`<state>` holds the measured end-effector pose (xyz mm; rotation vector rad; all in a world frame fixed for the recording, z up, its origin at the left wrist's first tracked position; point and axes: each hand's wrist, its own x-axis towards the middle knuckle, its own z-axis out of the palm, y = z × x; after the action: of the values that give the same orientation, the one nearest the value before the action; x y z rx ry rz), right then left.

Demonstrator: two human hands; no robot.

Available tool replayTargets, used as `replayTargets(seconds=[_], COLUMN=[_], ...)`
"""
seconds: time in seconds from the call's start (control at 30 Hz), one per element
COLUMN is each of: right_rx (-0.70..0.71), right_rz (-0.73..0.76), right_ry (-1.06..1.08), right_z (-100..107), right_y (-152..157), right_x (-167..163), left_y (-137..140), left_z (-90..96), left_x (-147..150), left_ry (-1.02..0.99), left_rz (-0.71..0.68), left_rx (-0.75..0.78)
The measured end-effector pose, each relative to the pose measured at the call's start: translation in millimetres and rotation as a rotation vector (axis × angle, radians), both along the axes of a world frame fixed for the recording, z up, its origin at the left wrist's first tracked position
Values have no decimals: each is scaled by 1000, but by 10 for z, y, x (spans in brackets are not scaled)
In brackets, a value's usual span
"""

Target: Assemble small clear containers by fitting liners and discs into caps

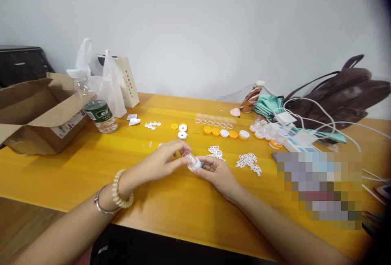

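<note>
A small clear plastic container point(192, 162) with a blue-green end is held between both hands, tilted above the table. My left hand point(171, 157) is closed with thumb and fingers at its upper left end. My right hand point(217, 174) grips the blue-green end between thumb and fingers. Just beyond the hands lie white openwork plastic pieces point(247, 160) in two clusters. Further back stand a row of clear cups point(215, 121) and a row of orange and white round caps point(224, 133). Small white knobbed parts point(152, 125) sit to the left.
An open cardboard box point(65, 128) and a water bottle point(100, 115) stand at the left, beside a white plastic bag point(111, 86). At the right are a power strip point(301, 143), tangled white cables, a brown bag point(332, 94) and a drink bottle point(251, 99). A wall rises behind the table.
</note>
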<state>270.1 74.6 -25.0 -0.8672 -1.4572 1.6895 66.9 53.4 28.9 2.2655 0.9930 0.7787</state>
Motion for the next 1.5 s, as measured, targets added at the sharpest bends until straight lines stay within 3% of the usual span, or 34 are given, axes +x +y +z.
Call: replayTargets(seconds=[0.07, 0.1, 0.23, 0.4, 0.53, 0.67, 0.8, 0.93, 1.13, 1.3, 1.5], right_rx=[4, 6, 11, 19, 16, 28, 34, 52, 80, 134, 237], right_rz=[4, 2, 7, 4, -9, -18, -6, -8, 7, 98, 107], right_ry=[5, 9, 5, 0, -10, -14, -23, -39, -31, -20, -26], right_z=[-4, -7, -18, -11, 0, -10, -25, -12, 19, 22, 11], right_y=[0, 1, 8, 10, 5, 7, 12, 16, -1, -15, -37], right_x=[1, 1, 4, 7, 8, 11, 13, 11, 17, 37, 56], left_y=[1, 0, 2, 7, 1, -3, -7, -26, -27, -31, -40], left_z=[10, 12, -15, -25, -33, -39, -30, -13, -107, -141, -137], left_x=[-13, -16, 6, -4, -2, 15, 17, 10, 110, 172, 145], left_ry=[24, 26, -38, 48, 2, 12, -1, 19, 11, -74, -153], left_rz=[-162, -174, 136, -56, 119, -27, 90, -80, 128, 98, 37], left_rx=[-20, -17, 3, -25, -6, 0, -17, -6, -98, -83, -76])
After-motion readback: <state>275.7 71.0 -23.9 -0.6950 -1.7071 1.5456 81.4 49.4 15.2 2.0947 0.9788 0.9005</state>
